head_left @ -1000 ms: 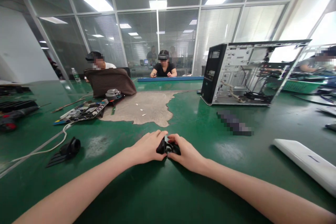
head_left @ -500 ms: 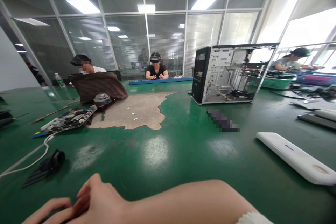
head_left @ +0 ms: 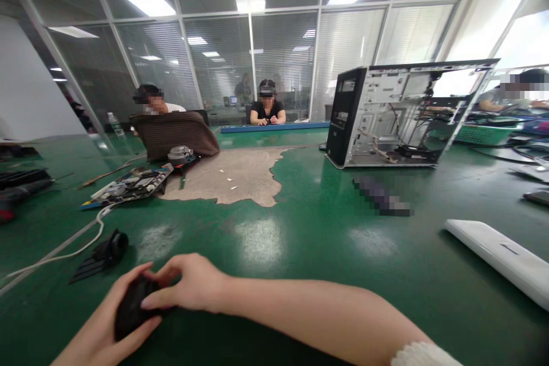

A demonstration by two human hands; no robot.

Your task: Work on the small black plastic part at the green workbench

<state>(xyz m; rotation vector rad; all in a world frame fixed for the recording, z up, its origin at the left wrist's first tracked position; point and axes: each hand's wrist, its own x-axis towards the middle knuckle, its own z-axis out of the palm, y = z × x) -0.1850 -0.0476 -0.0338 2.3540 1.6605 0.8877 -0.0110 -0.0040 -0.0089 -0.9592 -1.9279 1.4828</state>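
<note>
A small black object [head_left: 132,307] is held between both hands at the lower left. My left hand [head_left: 105,323] wraps round it from the left, thumb below and fingers above. From the right, my right hand [head_left: 189,286] grips the same object with thumb and fingers, its forearm stretching across the front of the green table [head_left: 300,240]. The object's details are dark and cannot be made out. Just beyond the hands lies a black part with a round end and flat slats [head_left: 100,254].
An open computer case [head_left: 347,117] stands at the right back, a white long device [head_left: 501,260] nearer on the right. Circuit board [head_left: 132,186], white cable [head_left: 96,234] and brown chair back [head_left: 178,136] are at left. Several people sit around.
Both hands have come further into view, and the black object now shows between them. The camera view has turned slightly left, so the scene sits further right.
</note>
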